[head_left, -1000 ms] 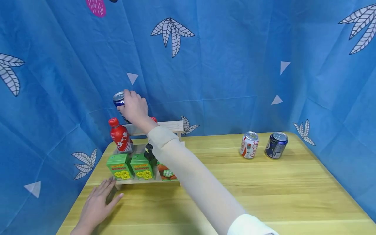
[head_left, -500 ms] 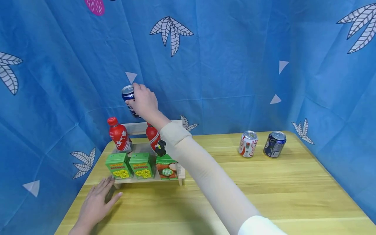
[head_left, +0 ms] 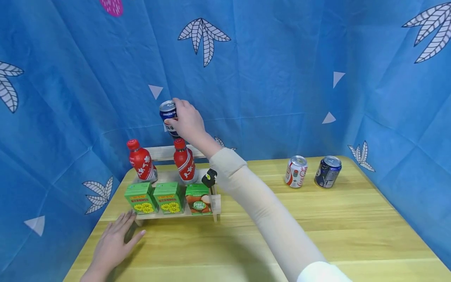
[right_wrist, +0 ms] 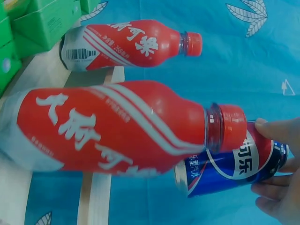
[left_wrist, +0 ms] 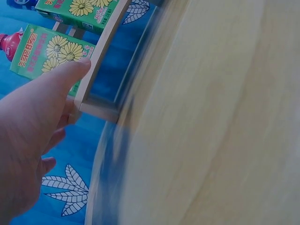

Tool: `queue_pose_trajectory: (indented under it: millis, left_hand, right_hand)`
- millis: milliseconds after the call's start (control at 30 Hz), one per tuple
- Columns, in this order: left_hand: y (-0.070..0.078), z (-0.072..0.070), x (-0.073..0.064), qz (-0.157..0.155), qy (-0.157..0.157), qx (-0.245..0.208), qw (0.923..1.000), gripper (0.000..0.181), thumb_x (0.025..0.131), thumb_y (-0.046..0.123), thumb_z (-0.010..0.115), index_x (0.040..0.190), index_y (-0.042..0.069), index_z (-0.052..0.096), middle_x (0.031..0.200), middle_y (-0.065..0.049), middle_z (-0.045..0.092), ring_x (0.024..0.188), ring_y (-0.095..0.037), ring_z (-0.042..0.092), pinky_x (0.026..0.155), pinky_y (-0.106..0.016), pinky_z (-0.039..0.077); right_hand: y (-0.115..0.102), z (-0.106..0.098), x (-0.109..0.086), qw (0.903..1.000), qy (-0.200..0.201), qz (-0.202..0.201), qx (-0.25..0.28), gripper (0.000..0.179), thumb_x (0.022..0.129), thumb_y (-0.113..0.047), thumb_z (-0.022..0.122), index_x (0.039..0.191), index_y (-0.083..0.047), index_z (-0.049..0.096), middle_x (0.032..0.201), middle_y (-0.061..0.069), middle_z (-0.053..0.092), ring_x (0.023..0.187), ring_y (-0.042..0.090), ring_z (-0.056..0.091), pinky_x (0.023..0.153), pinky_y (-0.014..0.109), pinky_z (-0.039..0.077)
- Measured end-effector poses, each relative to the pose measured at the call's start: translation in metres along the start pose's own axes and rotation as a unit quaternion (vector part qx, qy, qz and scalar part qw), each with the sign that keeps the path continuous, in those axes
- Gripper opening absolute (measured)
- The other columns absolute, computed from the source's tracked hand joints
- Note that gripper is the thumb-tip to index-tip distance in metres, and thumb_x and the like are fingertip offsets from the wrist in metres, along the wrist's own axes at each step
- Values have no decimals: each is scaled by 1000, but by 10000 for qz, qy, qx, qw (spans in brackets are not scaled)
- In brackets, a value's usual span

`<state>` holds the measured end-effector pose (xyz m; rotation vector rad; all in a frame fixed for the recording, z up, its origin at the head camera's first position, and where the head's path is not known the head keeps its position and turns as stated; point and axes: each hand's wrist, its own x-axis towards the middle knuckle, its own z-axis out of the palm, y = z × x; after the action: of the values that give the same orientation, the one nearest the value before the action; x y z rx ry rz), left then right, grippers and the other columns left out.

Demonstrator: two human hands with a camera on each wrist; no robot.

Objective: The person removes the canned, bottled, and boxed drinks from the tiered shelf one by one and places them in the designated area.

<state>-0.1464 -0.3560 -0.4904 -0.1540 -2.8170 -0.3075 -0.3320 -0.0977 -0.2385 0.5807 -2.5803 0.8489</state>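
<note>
Raised above the back of a small wooden shelf rack (head_left: 217, 204), my right hand (head_left: 190, 122) grips a blue cola can (head_left: 168, 113) by its side. In the right wrist view, the can (right_wrist: 225, 171) is partly hidden behind the cap of a red bottle (right_wrist: 140, 126). A second red bottle (head_left: 142, 161) stands at the rack's left. Three green drink cartons (head_left: 168, 197) line the front tier. Down at the left front corner of the rack, my left hand (head_left: 113, 243) touches it with fingers extended and thumb apart; the left wrist view partly hides its fingertips.
A white Coca-Cola can (head_left: 296, 172) and a dark blue can (head_left: 328, 172) stand upright on the right of the wooden table (head_left: 317, 227). Blue patterned cloth (head_left: 267, 78) hangs around the table's back and sides. A small black item (head_left: 209, 177) shows beside the right sleeve.
My right hand has carried the blue can rightward and slightly up, from behind the left bottle to behind the right one, which has come into sight. My left hand has stayed put.
</note>
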Motion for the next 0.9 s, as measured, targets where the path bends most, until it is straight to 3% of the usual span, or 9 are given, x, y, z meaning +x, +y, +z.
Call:
queue_pose_trajectory:
  millis: [333,567,900]
  left_hand:
    - [-4,1,0,-7,-62,-39,10000,75,90,53,62,145,3,45,148,-26,44,136,-48,39,113,-67,26]
    - [-2,-6,1,-199,-450,22,9988,79,90,58,59,145,2,44,149,-26,42,138,-49,36,112,-68,26]
    - [-1,-3,3,-135,-316,52,9994,78,91,57,58,144,1,46,147,-27,44,137,-49,37,111,-69,27]
  right_hand:
    - [28,-14,-15,9994,-56,33,329,69,92,-36,66,150,-12,35,146,8,48,131,21,50,112,37,46]
    - [41,-24,-27,9990,-6,-11,451,70,92,-34,67,150,-12,35,149,7,46,133,21,47,113,37,45]
    - [62,-42,-44,9983,192,-203,516,70,91,-33,69,149,-10,37,147,9,47,134,24,47,112,42,45]
